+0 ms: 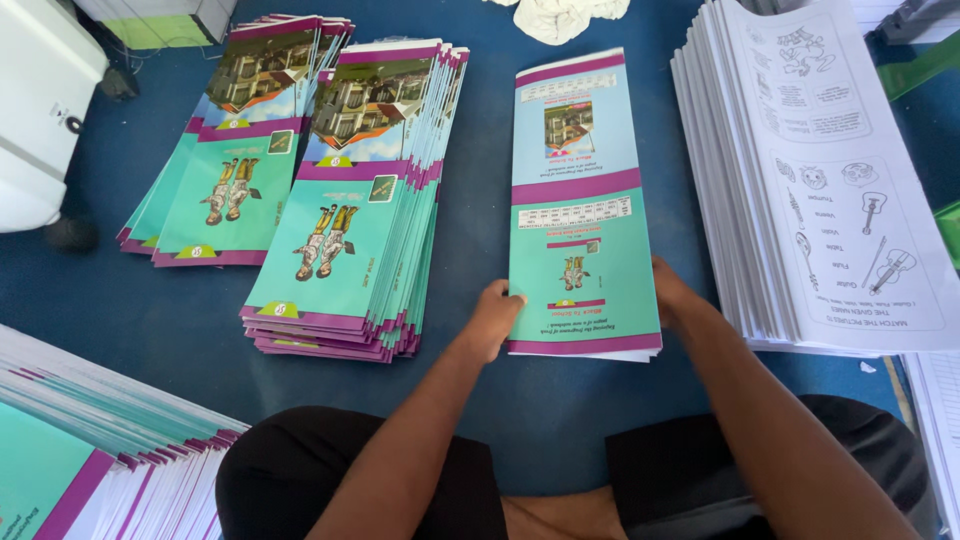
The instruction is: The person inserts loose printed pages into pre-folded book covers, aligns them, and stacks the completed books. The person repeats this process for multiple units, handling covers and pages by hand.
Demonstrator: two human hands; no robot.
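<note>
On the blue floor (150, 300), both hands, left hand (492, 322) and right hand (672, 292), pinch the teal-and-purple paper booklet (582, 215) by its edges; uneven squeeze could skew its loose sheets.

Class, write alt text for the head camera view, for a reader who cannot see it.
A person's left hand and right hand grip the sides of a teal and purple booklet on a blue surface, between stacked matching booklets and a white worksheet pile.

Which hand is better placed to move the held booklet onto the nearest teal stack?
Left, probably. The left hand grips the booklet edge facing the stack; the right hand is on the far side, by the white sheets.
</note>
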